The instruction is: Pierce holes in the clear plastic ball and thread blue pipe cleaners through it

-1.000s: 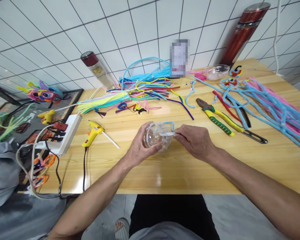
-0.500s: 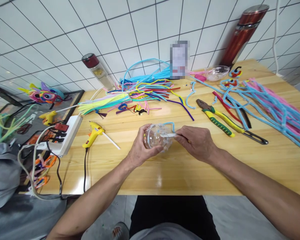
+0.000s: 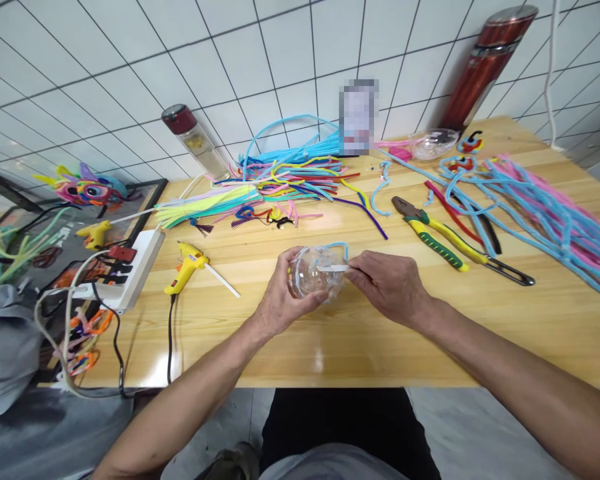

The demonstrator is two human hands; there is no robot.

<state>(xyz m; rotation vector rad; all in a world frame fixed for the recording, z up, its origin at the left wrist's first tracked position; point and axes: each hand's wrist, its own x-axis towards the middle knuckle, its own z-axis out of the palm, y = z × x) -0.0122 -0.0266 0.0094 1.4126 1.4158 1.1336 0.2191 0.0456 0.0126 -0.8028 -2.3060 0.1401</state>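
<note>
My left hand [image 3: 285, 290] is wrapped around a clear plastic ball [image 3: 309, 272], thumb at its near side and fingers at the far left. Bluish-white bits show over the ball's right part, and a light-blue pipe cleaner [image 3: 347, 248] bends out behind it. Closed in a pinch, my right hand [image 3: 387, 283] grips a thin whitish flat strip [image 3: 333, 268], blade-like in look. Its tip lies over the ball's right side; whether it touches the surface I cannot tell. The strip's other end is hidden in my fingers.
A yellow glue gun [image 3: 187, 269] lies left, near a white power strip [image 3: 139, 272]. Green-yellow pliers [image 3: 427, 233] are at right. Pipe-cleaner bundles [image 3: 210, 205] spread behind; more blue and pink ones [image 3: 555, 213] lie right. A clear shell [image 3: 434, 143] and red flask [image 3: 490, 70] stand back.
The strip's tip has shifted very slightly left over the ball. Both hands hold the same grip in nearly the same place. A foot below the table has moved.
</note>
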